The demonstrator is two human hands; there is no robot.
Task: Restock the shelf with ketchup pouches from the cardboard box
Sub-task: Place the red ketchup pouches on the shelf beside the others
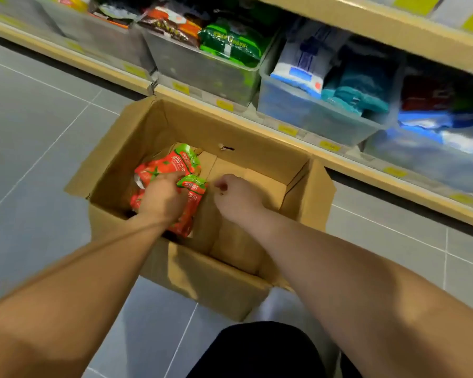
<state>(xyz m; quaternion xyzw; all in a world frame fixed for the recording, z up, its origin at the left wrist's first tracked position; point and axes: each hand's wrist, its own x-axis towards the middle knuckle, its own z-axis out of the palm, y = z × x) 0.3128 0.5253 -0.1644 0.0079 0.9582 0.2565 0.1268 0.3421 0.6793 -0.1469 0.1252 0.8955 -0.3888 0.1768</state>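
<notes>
We see both hands inside the cardboard box [175, 126]; left hand [163, 197] fingers clutching ketchup pouches [172, 165]; right hand [236, 196] fingers curled closed, empty.

We see a grey tiled floor [38, 126] filling the left and lower part of the frame. An open cardboard box [219, 285] stands directly on it, in the middle. Along the upper right runs a low shelf [257, 124] with yellow price labels on its edge. On the shelf stand clear plastic bins [208, 75], side by side, filled with packets.
</notes>
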